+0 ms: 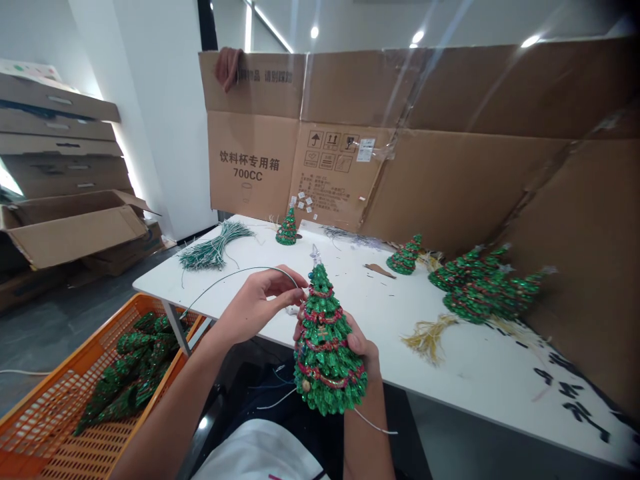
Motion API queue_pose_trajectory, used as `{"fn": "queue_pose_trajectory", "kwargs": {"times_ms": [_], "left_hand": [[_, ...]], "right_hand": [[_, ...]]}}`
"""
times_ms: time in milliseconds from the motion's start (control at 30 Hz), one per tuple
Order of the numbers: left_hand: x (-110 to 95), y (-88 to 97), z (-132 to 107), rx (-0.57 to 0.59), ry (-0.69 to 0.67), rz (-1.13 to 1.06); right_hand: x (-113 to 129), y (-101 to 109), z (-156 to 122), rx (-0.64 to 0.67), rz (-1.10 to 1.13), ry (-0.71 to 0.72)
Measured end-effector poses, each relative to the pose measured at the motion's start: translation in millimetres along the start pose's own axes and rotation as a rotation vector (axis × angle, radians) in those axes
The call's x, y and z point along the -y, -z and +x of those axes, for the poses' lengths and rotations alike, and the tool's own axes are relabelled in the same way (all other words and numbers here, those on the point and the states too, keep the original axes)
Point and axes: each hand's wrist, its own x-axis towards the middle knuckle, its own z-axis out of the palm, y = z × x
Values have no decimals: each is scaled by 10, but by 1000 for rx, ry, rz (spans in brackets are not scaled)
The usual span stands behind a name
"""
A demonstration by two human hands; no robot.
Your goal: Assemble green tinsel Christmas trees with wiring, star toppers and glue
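Over the near edge of the white table (465,373), the left hand (253,307) pinches a thin green wire (250,269) between fingertips and thumb; the right hand (363,343) cups the glittered Christmas tree (325,340) steadily from behind.

The cardboard panel (253,160) reads "饮料杯专用箱" over "700CC" (a drink-cup box), and its upper flap (267,77) reads "请勿踩踏".

We hold a small glittery green Christmas tree ornament (325,347) upright in our right hand (361,347), close to us, with red garlands wound round its tiers and a pale star-like topper at its tip. Our left hand (253,303) pinches a thin wire (235,280) beside the upper tiers, the wire arching away left.
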Motion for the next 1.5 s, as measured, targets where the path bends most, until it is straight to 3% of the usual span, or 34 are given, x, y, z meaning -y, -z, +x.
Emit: {"fn": "queue_pose_trajectory", "kwargs": {"times_ms": [100, 300, 533, 667, 833, 1033, 1367, 1500], "left_hand": [[-25, 27, -8, 57, -7, 12], [-32, -7, -9, 22, -60, 57], [-45, -9, -1, -168, -111, 65], [-73, -4, -16, -286, -212, 29], [-94, -121, -59, -332, -350, 2], [-80, -240, -100, -410, -473, 173], [-37, -284, -37, -511, -726, 353], [-47, -252, -48, -542, -852, 525]], "right_hand": [[7, -16, 3, 5, -1, 3], [16, -32, 2, -4, -9, 12], [57, -24, 17, 44, -44, 5], [87, -28, 10, -3, -72, 18], [95, -21, -24, -47, -88, -13], [106, -27, -1, -30, -119, -51], [84, -45, -2, -40, -89, -64], [61, -58, -11, -69, -73, -65]]}}
